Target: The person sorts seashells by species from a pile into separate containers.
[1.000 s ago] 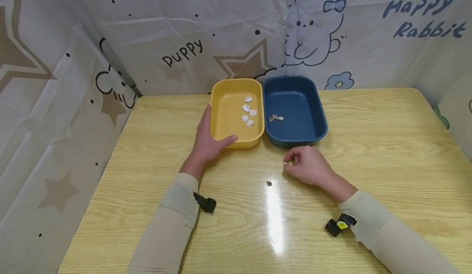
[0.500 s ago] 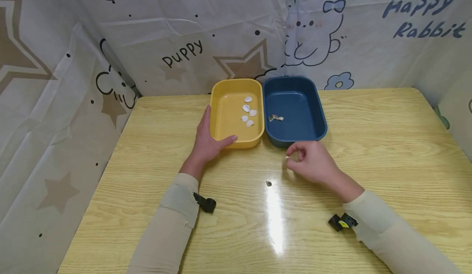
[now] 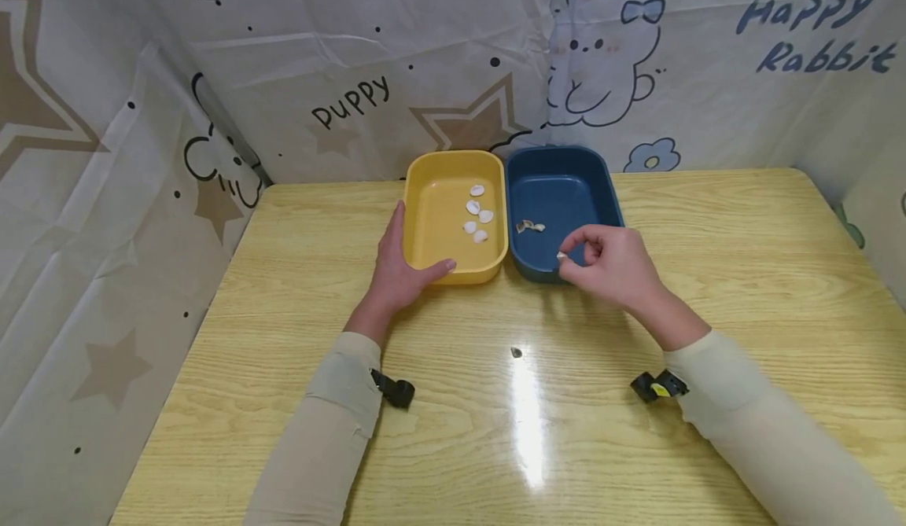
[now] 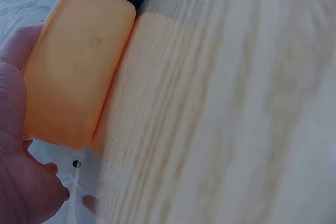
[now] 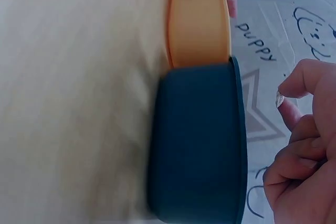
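My left hand (image 3: 398, 270) rests against the left side and near corner of a yellow bin (image 3: 418, 255), fingers straight along its wall and thumb at the front rim. Inside that bin lie several white shells (image 3: 473, 207). Over the near rim of a blue bin (image 3: 566, 188), my right hand (image 3: 614, 268) pinches a small pale shell (image 5: 279, 99) between thumb and forefinger. A few small brownish shells (image 3: 529, 226) lie at the blue bin's left side. One dark small shell (image 3: 516, 352) sits on the table in front of the bins.
Both bins stand side by side at the back of a wooden table (image 3: 297, 290). Behind them rises a printed cloth (image 3: 283, 101), which also hangs along the left. A bright light reflection (image 3: 527, 424) crosses the tabletop.
My right hand has lifted from the table and moved forward, carrying the pinched shell over the blue bin's near edge. The left hand and both bins have stayed in place.
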### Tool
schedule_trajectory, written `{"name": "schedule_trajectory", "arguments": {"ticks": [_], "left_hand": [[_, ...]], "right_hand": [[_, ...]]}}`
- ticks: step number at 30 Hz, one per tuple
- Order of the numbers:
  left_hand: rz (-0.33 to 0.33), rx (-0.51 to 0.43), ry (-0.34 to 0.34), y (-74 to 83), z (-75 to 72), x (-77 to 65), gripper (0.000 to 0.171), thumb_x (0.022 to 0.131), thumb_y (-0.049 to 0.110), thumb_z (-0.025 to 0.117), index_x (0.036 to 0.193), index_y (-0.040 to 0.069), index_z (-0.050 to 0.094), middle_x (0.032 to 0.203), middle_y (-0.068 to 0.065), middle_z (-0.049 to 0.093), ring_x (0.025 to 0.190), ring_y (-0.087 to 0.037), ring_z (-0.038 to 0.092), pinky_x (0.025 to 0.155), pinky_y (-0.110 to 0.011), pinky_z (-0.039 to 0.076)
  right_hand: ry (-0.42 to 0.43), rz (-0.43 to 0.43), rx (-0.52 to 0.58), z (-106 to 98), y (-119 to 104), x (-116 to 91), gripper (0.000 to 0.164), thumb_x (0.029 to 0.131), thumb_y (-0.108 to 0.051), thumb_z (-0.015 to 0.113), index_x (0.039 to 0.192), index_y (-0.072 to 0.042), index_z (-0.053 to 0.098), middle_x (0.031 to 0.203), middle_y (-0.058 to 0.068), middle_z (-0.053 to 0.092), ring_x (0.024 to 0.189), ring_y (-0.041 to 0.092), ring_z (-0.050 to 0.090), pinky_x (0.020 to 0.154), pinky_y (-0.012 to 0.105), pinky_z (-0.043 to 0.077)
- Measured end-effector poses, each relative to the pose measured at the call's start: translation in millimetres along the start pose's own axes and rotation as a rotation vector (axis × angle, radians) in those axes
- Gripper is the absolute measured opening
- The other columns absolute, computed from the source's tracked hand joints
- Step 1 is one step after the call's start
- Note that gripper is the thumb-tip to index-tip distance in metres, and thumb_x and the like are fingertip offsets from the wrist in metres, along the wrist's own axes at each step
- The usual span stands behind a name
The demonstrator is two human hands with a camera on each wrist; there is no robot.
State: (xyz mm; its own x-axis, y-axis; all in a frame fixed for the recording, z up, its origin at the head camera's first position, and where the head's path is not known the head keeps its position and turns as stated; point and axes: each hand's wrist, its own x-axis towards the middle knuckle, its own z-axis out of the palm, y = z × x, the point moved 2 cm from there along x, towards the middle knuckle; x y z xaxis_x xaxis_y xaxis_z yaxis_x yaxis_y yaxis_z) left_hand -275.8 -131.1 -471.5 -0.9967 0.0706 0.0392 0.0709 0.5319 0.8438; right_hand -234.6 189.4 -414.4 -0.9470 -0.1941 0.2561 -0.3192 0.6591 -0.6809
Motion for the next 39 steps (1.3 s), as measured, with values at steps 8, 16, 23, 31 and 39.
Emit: {"name": "schedule_trajectory", "arguments": {"ticks": [8, 16, 23, 31, 39], "left_hand": [[0.006, -0.006, 0.000, -2.9, 0.5, 0.9, 0.124, 0.074, 0.050, 0.086, 0.161, 0.033, 0.000, 0.165, -0.001, 0.010, 0.145, -0.023, 0.018, 0.116, -0.044, 0.019], [0.000, -0.011, -0.003, -3.3, 0.4, 0.2, 0.124, 0.073, 0.051, 0.085, 0.161, 0.035, 0.000, 0.165, -0.001, 0.010, 0.145, -0.024, 0.019, 0.115, -0.045, 0.020], [-0.002, -0.011, -0.001, -3.2, 0.3, 0.9, 0.124, 0.073, 0.052, 0.085, 0.161, 0.035, -0.001, 0.165, 0.000, 0.009, 0.145, -0.023, 0.019, 0.115, -0.045, 0.020], [-0.005, 0.007, -0.003, -0.9, 0.1, 1.7, 0.124, 0.073, 0.052, 0.085, 0.161, 0.034, -0.001, 0.165, 0.000, 0.009, 0.144, -0.024, 0.020, 0.115, -0.045, 0.021], [-0.008, 0.017, 0.002, -2.5, 0.8, 1.7, 0.125, 0.073, 0.052, 0.085, 0.161, 0.035, -0.001, 0.165, 0.000, 0.009, 0.145, -0.024, 0.018, 0.115, -0.046, 0.020]], "right_hand": [[0.063, 0.055, -0.032, -2.0, 10.2, 35.2, 0.011, 0.086, -0.017, 0.072, 0.091, -0.007, 0.072, 0.055, 0.005, 0.044, 0.047, 0.024, 0.041, 0.049, 0.035, 0.032], [0.072, 0.147, -0.073, 7.2, 24.2, 65.5, 0.015, 0.088, -0.021, 0.071, 0.094, -0.007, 0.072, 0.060, 0.008, 0.050, 0.052, 0.026, 0.047, 0.049, 0.036, 0.036], [0.049, 0.234, -0.057, 12.0, 33.1, 77.3, 0.020, 0.090, -0.024, 0.070, 0.098, -0.006, 0.072, 0.065, 0.009, 0.051, 0.056, 0.027, 0.049, 0.050, 0.034, 0.038], [0.059, 0.289, -0.053, 14.6, 40.6, 79.4, 0.019, 0.089, -0.022, 0.073, 0.098, -0.005, 0.072, 0.067, 0.010, 0.052, 0.059, 0.027, 0.050, 0.051, 0.034, 0.038], [0.058, 0.283, -0.058, 17.3, 43.4, 81.3, 0.019, 0.087, -0.020, 0.073, 0.099, -0.005, 0.072, 0.065, 0.009, 0.052, 0.057, 0.026, 0.050, 0.050, 0.033, 0.038]]}}
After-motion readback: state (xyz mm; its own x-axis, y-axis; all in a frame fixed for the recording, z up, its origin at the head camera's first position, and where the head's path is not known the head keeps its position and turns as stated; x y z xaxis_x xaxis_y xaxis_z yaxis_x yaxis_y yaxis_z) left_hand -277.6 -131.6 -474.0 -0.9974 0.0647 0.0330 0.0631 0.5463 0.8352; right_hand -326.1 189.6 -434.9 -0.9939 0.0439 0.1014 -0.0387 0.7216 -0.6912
